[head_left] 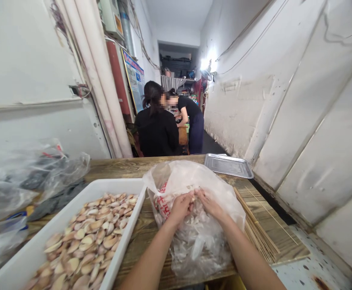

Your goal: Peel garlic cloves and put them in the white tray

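"What are you on right now?"

"The plastic bag (198,237), resting on the tabletop (144,233). My left grip (182,206) and right grip (208,203) meet over its middle, fingers curled and the tips close together."

"Grasping anything?"

"I cannot tell. A small pale piece may be pinched between them, or only a fold of plastic, so I won't call either one clenched or released."

"What lies around the bag?"

"Just left of it, garlic cloves (88,237) in a white tub (128,233). Just right of it, thin wooden sticks (259,229). Beyond it, toward its right, a metal tray (228,165)."

"And the step?"

"I'd judge it fine, two-handed fingerwork at the bag. To me, the next move calls for a light pinch, both sets of fingertips lined up, and loose plastic held clear of them."
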{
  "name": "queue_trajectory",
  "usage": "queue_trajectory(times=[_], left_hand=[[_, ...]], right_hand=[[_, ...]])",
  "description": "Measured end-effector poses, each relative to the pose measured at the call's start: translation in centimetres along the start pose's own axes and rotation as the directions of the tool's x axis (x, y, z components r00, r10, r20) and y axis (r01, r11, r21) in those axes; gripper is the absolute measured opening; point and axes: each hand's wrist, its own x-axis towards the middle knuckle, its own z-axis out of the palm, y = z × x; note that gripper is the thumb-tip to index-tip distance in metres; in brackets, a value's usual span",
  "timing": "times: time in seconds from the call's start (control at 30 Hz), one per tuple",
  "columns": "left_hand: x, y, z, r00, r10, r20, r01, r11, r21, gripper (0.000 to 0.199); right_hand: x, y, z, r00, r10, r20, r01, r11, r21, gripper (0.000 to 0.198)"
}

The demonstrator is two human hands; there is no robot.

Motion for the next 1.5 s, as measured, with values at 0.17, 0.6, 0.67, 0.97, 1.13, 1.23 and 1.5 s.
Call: queue_trajectory(times=[0.17,0.6,0.67,0.97,1.13,1.23,1.5], left_hand=[[-0.5,0.5,0.3,1.0,-0.016,0.011,0.016,1.0,-0.025,0.053],[0.2,-0.4,-0.3,0.994,0.071,-0.086,-0.06,0.99,0.125,0.042],[-0.1,0.2,0.0,0.994,0.048,-0.102,-0.046,0.999,0.019,0.039],[-0.1,2.4,-0.9,0.961,-0.247,0.126,0.275,0.789,-0.549,0.02],[0.0,2.4,-0.9,0.95,-0.29,0.118,0.301,0.743,-0.597,0.024],[0.0,2.2,-0.9,0.95,-0.281,0.138,0.307,0.751,-0.584,0.022],[-0.4,1.6,-0.7,0.991,-0.117,0.071,0.136,0.894,-0.426,0.035]], right_hand=[[-0.2,-1.7,-0.8,0.944,-0.082,0.32,0.008,0.974,0.225,0.036],[-0.6,-2.4,-0.2,0.999,0.054,0.008,-0.054,0.998,0.023,0.01],[-0.6,-2.7,-0.1,0.996,0.093,-0.003,-0.093,0.996,0.016,0.011],[-0.1,-1.8,0.1,0.966,0.221,-0.133,-0.231,0.971,-0.062,0.021],[-0.6,-2.3,0.5,1.0,-0.019,-0.013,0.017,0.993,-0.114,0.032],[-0.6,-2.5,0.4,0.995,-0.041,0.093,0.046,0.998,-0.048,0.036],[-0.1,-0.7,0.5,0.966,0.249,0.064,-0.256,0.902,0.348,0.04]])
